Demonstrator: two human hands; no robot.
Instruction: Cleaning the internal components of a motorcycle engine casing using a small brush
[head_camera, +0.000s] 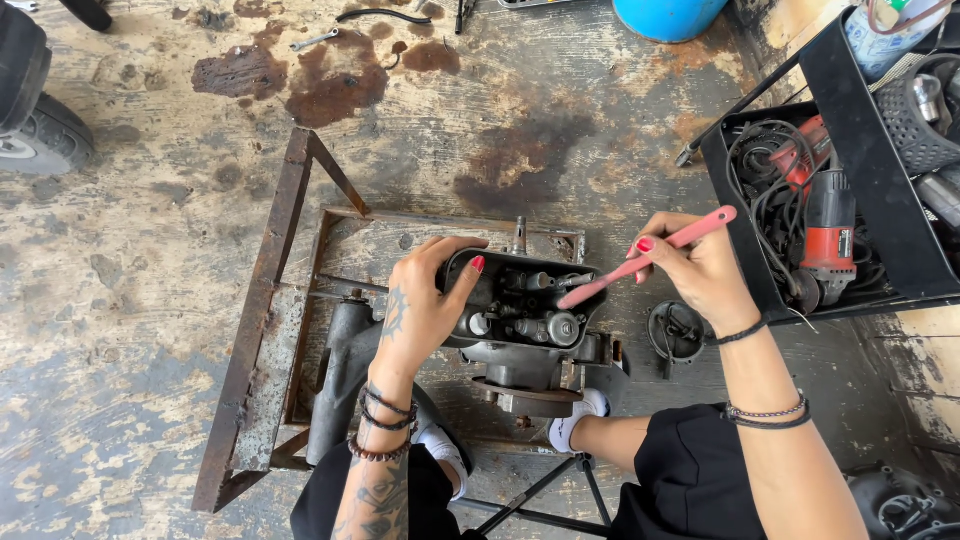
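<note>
I saw the engine part (520, 310), a dark metal housing with round fittings inside, sitting near the middle of the view on a rusty metal frame (262, 300) that lay on the stained concrete floor (120, 300).

The left hand (425, 310) came up from six o'clock, the forearm almost vertical, with bracelets at the wrist. Its palm lay over the nine o'clock end of the housing, and the thumb and fingers were wrapped around the upper rim, so the hand was clamped on the part.

The right hand (700, 270) came in from five o'clock, the forearm slanted toward the centre. Its fingers were closed together on a pink brush (650, 258), pinching the handle about halfway. The handle pointed to two o'clock, and the other end of the brush touched the inside of the housing at its three o'clock side. The wrist was bent a little downward.

Between the right wrist and the housing, a small round black part (675, 330) lay on the floor. At three o'clock a black crate (880, 230) held a red power tool (830, 230) and black cables. A blue barrel (668, 18) stood at twelve o'clock, and a wrench (315, 40) lay at eleven o'clock beside dark oil stains. A tyre (45, 140) showed at ten o'clock.
</note>
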